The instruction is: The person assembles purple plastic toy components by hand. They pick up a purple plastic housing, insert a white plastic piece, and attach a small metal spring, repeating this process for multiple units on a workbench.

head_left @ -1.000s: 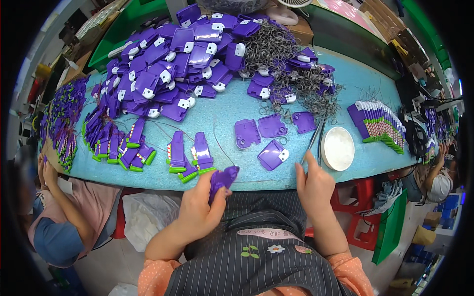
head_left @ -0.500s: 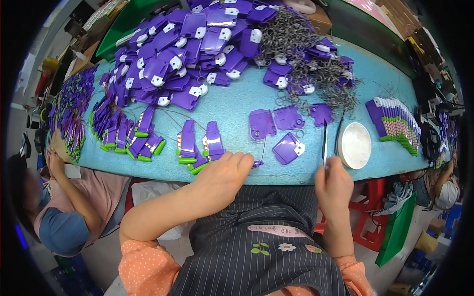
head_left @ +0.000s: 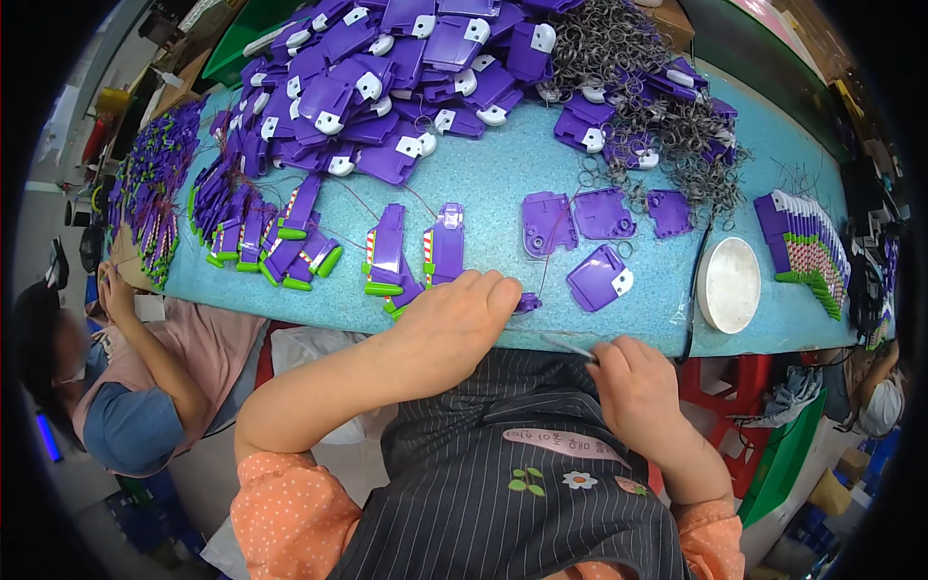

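Note:
My left hand [head_left: 454,314] is closed at the table's front edge. A small purple plastic piece [head_left: 527,303] sticks out past its fingertips, and a thin wire [head_left: 546,269] rises from there toward an open purple shell [head_left: 548,224]. In my right hand [head_left: 633,387], just off the front edge, is a slim metal tool [head_left: 568,345] like tweezers, its tip pointing left toward my left hand. Beyond lie another shell half [head_left: 605,214], a smaller purple shell piece [head_left: 669,213] and a purple panel with a white corner [head_left: 599,278]. Purple-and-green parts [head_left: 387,251] rest behind my left hand.
Purple panels with white corners form a large heap [head_left: 387,87] at the back. Beside it is a tangle of grey rings [head_left: 619,58]. A white round dish [head_left: 729,285], a black cable [head_left: 694,290] and stacked parts [head_left: 802,251] stand right. Another person [head_left: 164,387] sits left.
My right hand has drawn back toward me, and its tool has swung from pointing at the far shell piece to pointing left. The whole view has shifted slightly; my left hand keeps its grip.

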